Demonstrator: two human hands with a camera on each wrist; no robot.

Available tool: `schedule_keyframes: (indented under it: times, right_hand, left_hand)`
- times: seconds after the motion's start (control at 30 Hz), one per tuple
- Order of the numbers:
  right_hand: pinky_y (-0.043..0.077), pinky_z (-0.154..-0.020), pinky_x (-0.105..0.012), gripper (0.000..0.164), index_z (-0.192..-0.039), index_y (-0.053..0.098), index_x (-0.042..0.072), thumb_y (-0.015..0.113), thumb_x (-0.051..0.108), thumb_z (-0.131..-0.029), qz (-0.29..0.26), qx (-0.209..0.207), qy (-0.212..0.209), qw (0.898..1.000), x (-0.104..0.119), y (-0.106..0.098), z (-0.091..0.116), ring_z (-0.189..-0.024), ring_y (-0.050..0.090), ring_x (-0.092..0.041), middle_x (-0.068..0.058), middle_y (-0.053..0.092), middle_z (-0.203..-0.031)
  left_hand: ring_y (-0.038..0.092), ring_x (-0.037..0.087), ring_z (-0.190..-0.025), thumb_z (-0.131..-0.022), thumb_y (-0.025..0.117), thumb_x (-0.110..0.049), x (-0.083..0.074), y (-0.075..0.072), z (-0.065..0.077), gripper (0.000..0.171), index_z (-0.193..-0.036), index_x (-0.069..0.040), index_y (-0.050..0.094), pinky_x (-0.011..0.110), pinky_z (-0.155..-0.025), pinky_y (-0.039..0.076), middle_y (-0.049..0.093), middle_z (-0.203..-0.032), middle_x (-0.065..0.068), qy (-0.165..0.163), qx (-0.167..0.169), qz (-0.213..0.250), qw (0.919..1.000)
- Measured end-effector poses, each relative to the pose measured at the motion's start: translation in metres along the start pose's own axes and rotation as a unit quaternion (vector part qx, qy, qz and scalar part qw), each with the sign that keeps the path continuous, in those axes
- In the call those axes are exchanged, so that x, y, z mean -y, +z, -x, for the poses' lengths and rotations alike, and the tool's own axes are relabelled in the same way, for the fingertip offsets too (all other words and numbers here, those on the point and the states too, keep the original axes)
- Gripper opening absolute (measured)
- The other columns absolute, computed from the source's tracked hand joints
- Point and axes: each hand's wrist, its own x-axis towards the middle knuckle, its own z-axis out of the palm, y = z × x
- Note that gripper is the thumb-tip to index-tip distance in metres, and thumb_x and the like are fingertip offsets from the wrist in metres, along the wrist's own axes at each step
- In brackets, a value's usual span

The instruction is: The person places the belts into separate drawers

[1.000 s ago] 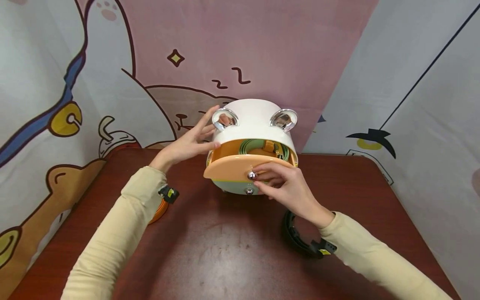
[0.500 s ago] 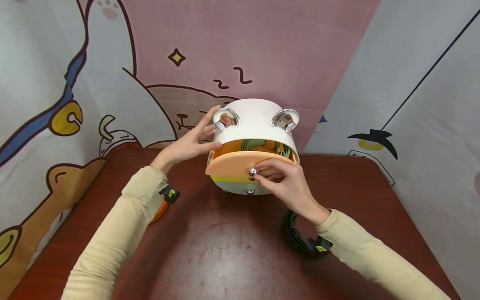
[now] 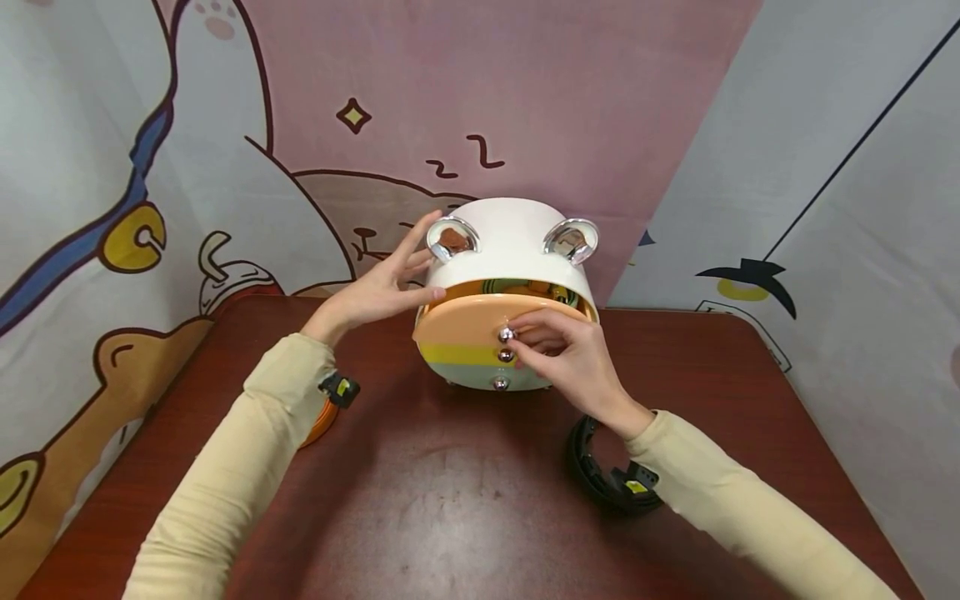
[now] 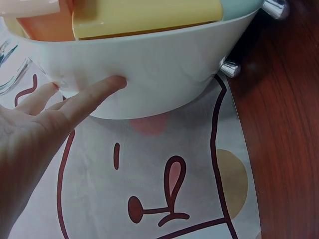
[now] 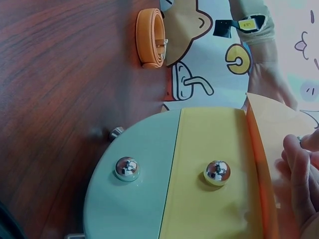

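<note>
A white drawer box (image 3: pixel 510 237) with silver ears stands at the back of the table. Its top orange drawer (image 3: pixel 465 321) is partly pulled out, and a sliver of a coiled green belt (image 3: pixel 491 286) shows inside. My right hand (image 3: pixel 573 362) pinches that drawer's silver knob (image 3: pixel 507 334) between thumb and fingers. Below it, the yellow drawer (image 5: pixel 214 139) and green drawer (image 5: pixel 134 144) are closed. My left hand (image 3: pixel 378 287) rests against the box's left side with fingers extended; in the left wrist view a fingertip touches the white wall (image 4: pixel 159 74).
A coiled orange belt (image 5: pixel 149 37) lies on the table at the left, mostly behind my left forearm in the head view. To the right, a coiled black belt (image 3: pixel 592 479) lies partly under my right wrist. A cartoon-printed cloth (image 3: pixel 600 100) hangs behind the box.
My right hand has pushed the orange drawer inward, narrowing its opening; less of the green belt shows and the yellow drawer front is uncovered. The left hand stays against the box.
</note>
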Motion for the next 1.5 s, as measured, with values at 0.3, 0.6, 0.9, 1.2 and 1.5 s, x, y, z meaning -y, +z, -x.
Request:
schedule_keyframes:
  times: [0.3,0.6,0.9,1.2,1.5]
  right_hand:
    - [0.055,-0.059,-0.025,0.021,-0.095,0.067,-0.012,0.07,-0.02,-0.076,0.0,-0.013,-0.005,1.0,-0.006,0.001,-0.004,-0.07,0.068,-0.034,-0.022,0.068,-0.092]
    - [0.055,-0.059,-0.027,0.02,-0.095,0.066,-0.013,0.069,-0.02,-0.077,-0.002,-0.015,-0.003,1.0,-0.011,0.0,-0.011,-0.064,0.067,-0.038,-0.022,0.07,-0.086]
    - [0.054,-0.057,-0.026,0.02,-0.098,0.067,-0.011,0.07,-0.016,-0.079,0.013,-0.018,0.022,1.0,-0.017,-0.002,-0.014,-0.061,0.067,-0.032,-0.021,0.07,-0.086]
    - [0.054,-0.058,-0.027,0.021,-0.099,0.067,-0.012,0.069,-0.017,-0.079,0.01,-0.021,0.024,0.999,-0.017,-0.002,-0.013,-0.061,0.067,-0.033,-0.022,0.07,-0.086]
    - [0.055,-0.059,-0.027,0.023,-0.103,0.066,-0.011,0.068,-0.016,-0.08,0.016,-0.021,0.015,1.0,-0.015,-0.001,-0.01,-0.063,0.066,-0.036,-0.023,0.069,-0.089]
  left_hand:
    - [0.018,0.039,-0.142,-0.094,0.064,-0.012,0.002,0.0,-0.001,0.091,-0.155,-0.035,0.001,0.057,-0.108,0.023,0.015,-0.157,0.017,0.009,0.002,0.009,0.9999]
    - [0.021,0.038,-0.141,-0.091,0.067,-0.013,0.001,0.0,-0.002,0.095,-0.155,-0.036,0.001,0.057,-0.109,0.022,0.018,-0.157,0.016,0.012,-0.003,0.001,0.9999]
    - [0.023,0.034,-0.141,-0.087,0.073,-0.012,0.02,0.0,-0.01,0.102,-0.152,-0.047,0.003,0.054,-0.11,0.023,0.021,-0.156,0.013,0.014,-0.013,0.007,0.9998]
    - [0.026,0.03,-0.14,-0.086,0.075,-0.014,0.031,-0.001,-0.015,0.103,-0.152,-0.046,0.003,0.055,-0.108,0.026,0.025,-0.155,0.013,0.03,-0.021,-0.004,0.9993]
    - [0.025,0.029,-0.141,-0.086,0.074,-0.016,0.031,0.0,-0.013,0.104,-0.151,-0.048,0.001,0.055,-0.108,0.026,0.021,-0.156,0.013,0.035,-0.02,-0.018,0.999]
